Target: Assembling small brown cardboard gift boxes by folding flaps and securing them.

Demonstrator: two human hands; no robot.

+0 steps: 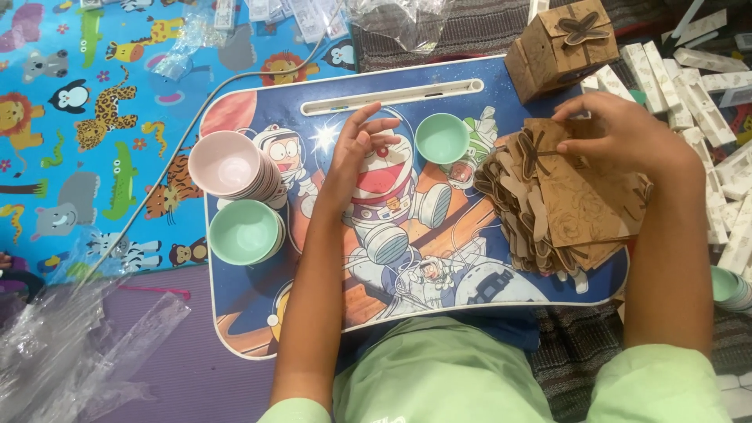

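Hands: left hand [356,153] open, empty, flat mid-tabletop [258,313] | right hand [619,133] pinching top piece of brown cardboard cutout stack [560,207] at tabletop's right edge | bowl stacks [239,200] near left edge | middle of tabletop open.

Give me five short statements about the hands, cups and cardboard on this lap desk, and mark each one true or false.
1. The right hand rests on the pile of flat brown cardboard cutouts. True.
2. The left hand grips a pink cup. False: its fingers are open and empty above the lap desk.
3. A single mint green cup stands between the two hands. True.
4. The stack of pink cups is on the floor mat. False: it lies at the desk's left edge, beside the stack of green cups.
5. The folded brown box with a butterfly top sits beyond the cutout pile. True.
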